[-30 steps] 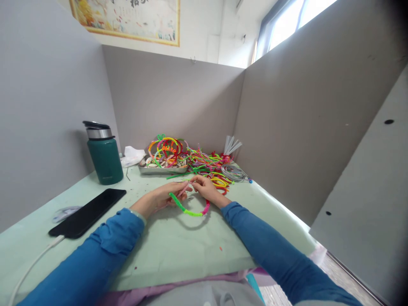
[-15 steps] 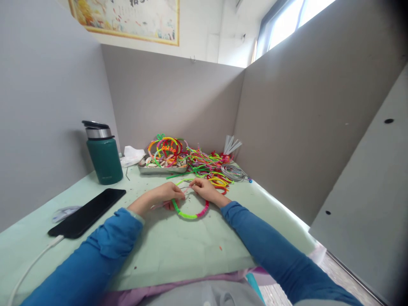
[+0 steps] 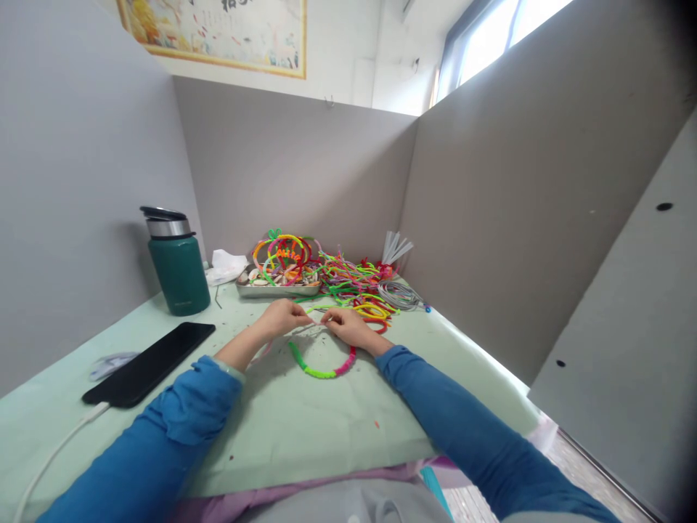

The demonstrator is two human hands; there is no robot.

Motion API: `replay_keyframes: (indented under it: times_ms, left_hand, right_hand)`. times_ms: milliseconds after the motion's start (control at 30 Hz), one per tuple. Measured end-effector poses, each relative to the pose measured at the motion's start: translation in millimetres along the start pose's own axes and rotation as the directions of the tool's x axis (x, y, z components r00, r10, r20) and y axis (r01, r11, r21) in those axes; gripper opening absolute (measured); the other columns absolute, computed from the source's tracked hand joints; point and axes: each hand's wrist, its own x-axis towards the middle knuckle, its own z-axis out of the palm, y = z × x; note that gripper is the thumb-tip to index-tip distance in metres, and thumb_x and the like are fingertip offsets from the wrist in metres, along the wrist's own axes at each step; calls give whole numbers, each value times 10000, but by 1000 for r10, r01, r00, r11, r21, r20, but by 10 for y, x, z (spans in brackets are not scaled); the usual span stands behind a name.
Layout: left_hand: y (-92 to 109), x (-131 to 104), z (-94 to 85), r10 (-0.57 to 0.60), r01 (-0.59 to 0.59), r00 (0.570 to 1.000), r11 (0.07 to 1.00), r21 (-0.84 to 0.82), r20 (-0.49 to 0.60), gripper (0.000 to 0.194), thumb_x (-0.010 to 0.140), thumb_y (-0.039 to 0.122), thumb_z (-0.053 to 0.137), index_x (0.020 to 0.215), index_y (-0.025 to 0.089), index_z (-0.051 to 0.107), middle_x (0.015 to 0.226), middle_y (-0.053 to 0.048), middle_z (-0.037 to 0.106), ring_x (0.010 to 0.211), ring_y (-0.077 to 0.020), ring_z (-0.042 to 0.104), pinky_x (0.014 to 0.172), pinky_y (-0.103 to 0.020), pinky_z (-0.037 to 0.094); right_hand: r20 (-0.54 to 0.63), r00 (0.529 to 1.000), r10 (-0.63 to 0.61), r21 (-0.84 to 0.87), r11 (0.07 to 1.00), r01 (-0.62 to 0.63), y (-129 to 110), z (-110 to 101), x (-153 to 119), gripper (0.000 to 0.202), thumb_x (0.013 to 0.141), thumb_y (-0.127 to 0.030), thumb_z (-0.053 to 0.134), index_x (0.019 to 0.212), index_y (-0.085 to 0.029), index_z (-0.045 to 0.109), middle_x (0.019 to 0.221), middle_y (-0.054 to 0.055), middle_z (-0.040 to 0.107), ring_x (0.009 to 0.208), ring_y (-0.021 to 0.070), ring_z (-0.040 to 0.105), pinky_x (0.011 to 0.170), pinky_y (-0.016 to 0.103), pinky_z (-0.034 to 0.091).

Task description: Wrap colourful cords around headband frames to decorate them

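Note:
A ring wrapped in green, yellow-green and pink fuzzy stems (image 3: 320, 374) lies on the pale green table cover, its near arc in view and its far side partly behind my hands. Just beyond that arc, my left hand (image 3: 283, 319) pinches a thin pale pink stem (image 3: 263, 354), whose loose end trails below the wrist. Close on its right, my right hand (image 3: 348, 327) has its fingertips closed on the same pink strand. The fingertips of both hands nearly meet.
Behind the hands are a metal tray (image 3: 277, 291) with finished colourful rings and small pieces, a heap of fuzzy stems (image 3: 353, 272) and a grey wire coil (image 3: 401, 296). At left stand a green bottle (image 3: 179, 272) and a black phone (image 3: 149, 365) with cable. Grey partitions surround the table.
My left hand has moved up and away from the ring's left side, leaving its green end exposed. My right hand has shifted slightly left and down.

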Motion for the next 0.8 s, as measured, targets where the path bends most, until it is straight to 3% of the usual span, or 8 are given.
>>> replay_keyframes:
  times_ms: [133, 333, 533, 800]
  left_hand:
    - [-36, 17, 11, 75, -65, 996, 986, 155, -55, 353, 695, 483, 537, 746, 182, 715, 552, -5, 585, 534, -121, 464, 506, -228, 262]
    - [35, -43, 85, 135, -123, 991, 936, 331, -13, 298, 738, 398, 508, 931, 231, 661, 753, -14, 662, 649, -140, 547, 536, -222, 289]
    - [67, -64, 182, 221, -183, 975, 868, 461, -29, 209, 762, 326, 498, 858, 230, 657, 840, -37, 648, 753, -159, 560, 589, -229, 321]
    - [38, -55, 234, 388, -287, 920, 767, 573, -59, 281, 840, 323, 420, 823, 214, 679, 810, -44, 618, 729, -153, 556, 568, -238, 315]
  right_hand:
    - [4, 1000, -7, -8, 1000, 7, -25, -6, -1, 229, 736, -105, 468, 855, -173, 651, 779, 6, 628, 671, 107, 502, 609, 206, 341]
    - [4, 1000, -10, -30, 1000, 11, -29, 4, 10, 224, 740, -98, 471, 860, -167, 648, 784, 7, 629, 677, 103, 505, 608, 201, 341]
    - [3, 999, -34, -31, 999, 34, -45, 36, 22, 209, 754, -110, 471, 862, -171, 640, 780, 6, 628, 677, 108, 506, 605, 205, 346]
    - [-1, 1000, -31, -17, 999, 31, -77, 44, 32, 180, 770, -132, 475, 850, -170, 632, 755, 8, 619, 658, 108, 502, 595, 208, 346]
